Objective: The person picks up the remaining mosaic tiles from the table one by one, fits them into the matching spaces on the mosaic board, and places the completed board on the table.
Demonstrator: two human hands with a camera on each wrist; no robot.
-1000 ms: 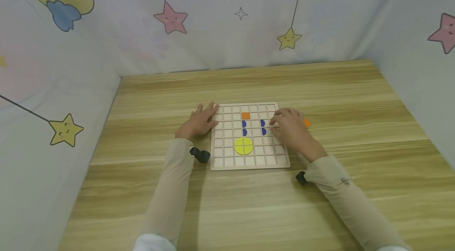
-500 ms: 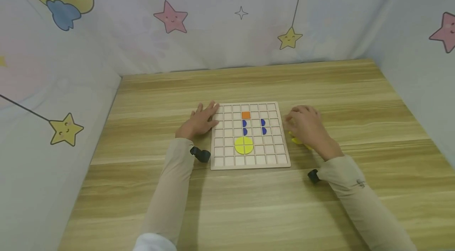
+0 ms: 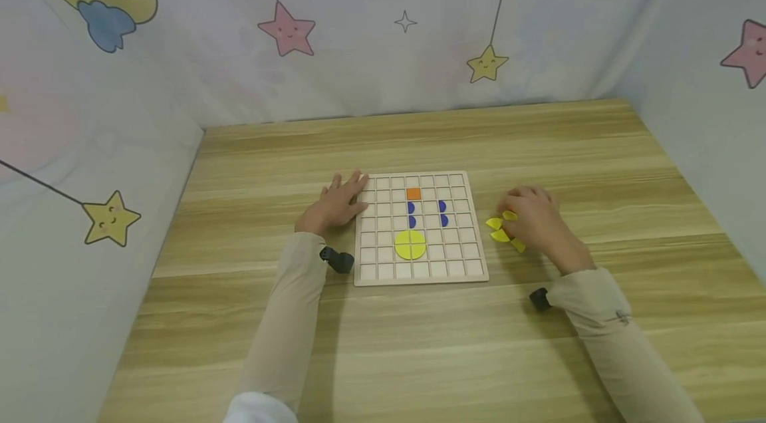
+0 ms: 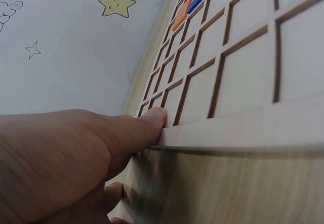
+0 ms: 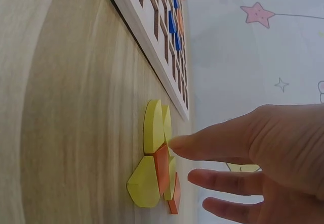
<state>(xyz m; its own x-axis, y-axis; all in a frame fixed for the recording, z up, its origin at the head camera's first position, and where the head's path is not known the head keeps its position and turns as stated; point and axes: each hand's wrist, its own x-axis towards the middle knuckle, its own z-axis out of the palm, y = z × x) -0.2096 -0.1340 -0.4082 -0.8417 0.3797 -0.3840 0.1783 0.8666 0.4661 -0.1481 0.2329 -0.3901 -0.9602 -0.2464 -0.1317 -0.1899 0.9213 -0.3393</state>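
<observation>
My left hand (image 3: 335, 203) rests on the left edge of a wooden grid board (image 3: 421, 282), its thumb (image 4: 154, 117) lying on the rim. On the board sit an orange square (image 3: 413, 193), several blue half-round tiles (image 3: 443, 206) and a yellow disc (image 3: 403, 239) made of quarter tiles. Right of the board, my right hand (image 3: 534, 217) hovers low over loose yellow tiles (image 3: 500, 235) and orange tiles (image 5: 161, 168). In the right wrist view its thumb tip is right at these tiles, apart from the fingers, with nothing held between them.
The board and loose tiles lie on a wood-grain table (image 3: 419, 343). Pale fabric walls (image 3: 359, 77) printed with stars and moons stand behind the table and at both sides. A small dark camera (image 3: 338, 261) sits at each wrist.
My right hand has moved from the board's right edge out to the right, over the loose tiles, and more yellow tiles show. The left hand and the tiles on the board stay put.
</observation>
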